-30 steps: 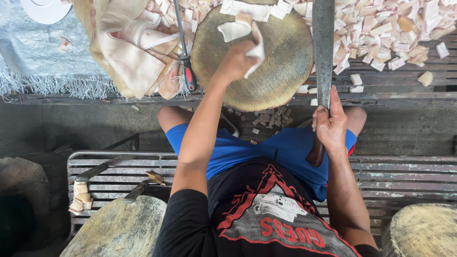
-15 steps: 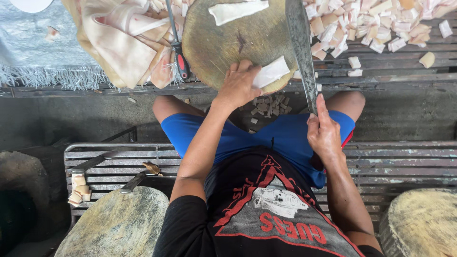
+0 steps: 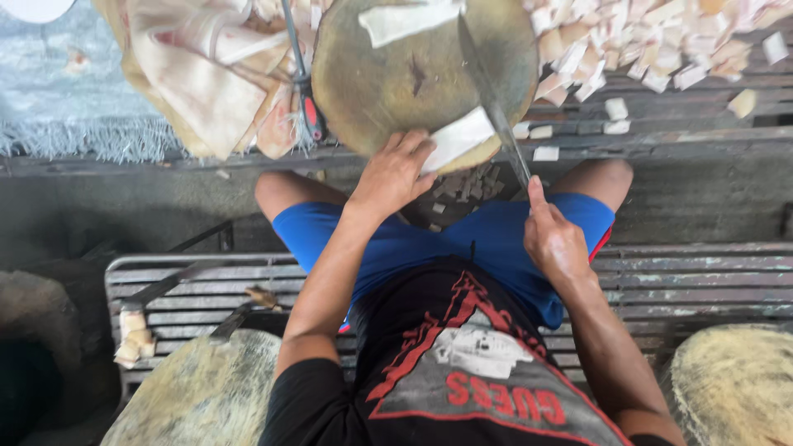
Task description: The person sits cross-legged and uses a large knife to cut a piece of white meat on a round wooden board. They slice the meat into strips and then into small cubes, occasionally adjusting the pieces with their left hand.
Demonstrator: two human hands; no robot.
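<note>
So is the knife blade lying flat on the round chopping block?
No, the right hand holds the knife on edge beside the white strip on the block.

Left hand [image 3: 395, 175] reaches forward, fingers curled down; right hand [image 3: 555, 239] in a closed grip, forefinger extended

I see a pale flat strip [image 3: 458, 139] lying at the round block's [image 3: 388, 83] near edge, long knife blade [image 3: 493, 107] beside it, upper centre.

Grey slatted metal bench [image 3: 702, 281]; dark concrete floor [image 3: 124, 211]; daylight.
</note>
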